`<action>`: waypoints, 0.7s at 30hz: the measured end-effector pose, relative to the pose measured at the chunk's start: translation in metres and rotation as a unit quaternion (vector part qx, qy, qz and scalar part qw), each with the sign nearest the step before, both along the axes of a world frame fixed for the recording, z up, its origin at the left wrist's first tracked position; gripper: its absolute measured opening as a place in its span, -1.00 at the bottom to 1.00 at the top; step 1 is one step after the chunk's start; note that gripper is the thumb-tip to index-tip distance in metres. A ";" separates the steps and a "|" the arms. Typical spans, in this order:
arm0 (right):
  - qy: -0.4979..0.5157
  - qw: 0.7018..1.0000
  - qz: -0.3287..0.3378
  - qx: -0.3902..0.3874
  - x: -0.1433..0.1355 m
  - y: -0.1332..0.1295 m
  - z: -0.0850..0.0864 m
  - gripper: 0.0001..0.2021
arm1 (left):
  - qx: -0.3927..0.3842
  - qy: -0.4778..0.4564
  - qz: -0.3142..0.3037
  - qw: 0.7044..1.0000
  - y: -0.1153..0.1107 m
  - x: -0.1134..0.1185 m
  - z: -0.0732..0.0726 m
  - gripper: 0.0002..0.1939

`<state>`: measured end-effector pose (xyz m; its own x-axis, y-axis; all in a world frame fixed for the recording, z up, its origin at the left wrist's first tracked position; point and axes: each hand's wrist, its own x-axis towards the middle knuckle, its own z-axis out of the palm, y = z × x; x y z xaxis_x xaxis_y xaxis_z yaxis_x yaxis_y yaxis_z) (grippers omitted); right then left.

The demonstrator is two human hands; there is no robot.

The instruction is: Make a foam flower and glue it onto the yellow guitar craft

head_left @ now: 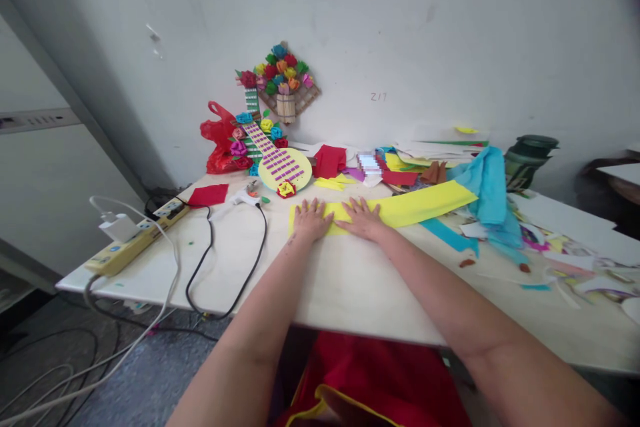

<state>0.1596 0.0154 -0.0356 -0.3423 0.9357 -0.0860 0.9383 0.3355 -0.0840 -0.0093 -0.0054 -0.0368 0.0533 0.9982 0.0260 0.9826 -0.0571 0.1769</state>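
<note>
A long strip of yellow crepe paper (425, 205) runs across the table, its right end reaching over a bunched blue crepe paper (487, 190). My left hand (311, 219) lies flat on the strip's left end, fingers spread. Just to its right, my right hand (361, 219) presses flat on the same strip, also with spread fingers. Behind my hands stands a yellow paper guitar-like craft (284, 167) with purple bars and a paper flower at its base. A white glue gun (246, 196) lies to the left of my left hand.
At left sit a power strip (120, 255) with a white charger (119, 227) and looping cables. A red paper piece (209, 195) lies nearby. Paper scraps (570, 260) and a dark green bottle (530, 159) occupy the right. A flower craft (285, 80) is at the wall.
</note>
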 end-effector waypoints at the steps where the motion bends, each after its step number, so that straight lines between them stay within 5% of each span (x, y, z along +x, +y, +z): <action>1: -0.001 1.000 -0.002 -0.001 0.000 0.000 0.000 -0.17 | 0.000 -0.002 0.011 1.000 0.000 0.000 0.000 -0.26; 10: 0.010 1.000 -0.021 0.006 0.005 0.003 -0.005 -0.22 | 0.000 0.005 0.041 0.999 0.000 0.000 -0.002 -0.29; 17: 0.027 0.985 -0.170 0.011 0.044 0.022 -0.006 -0.27 | 0.001 -0.002 0.042 0.999 -0.001 0.001 0.000 -0.27; 21: 0.025 0.981 -0.190 0.026 0.055 0.027 -0.008 -0.31 | 0.001 -0.004 0.044 0.999 -0.001 0.000 -0.002 -0.27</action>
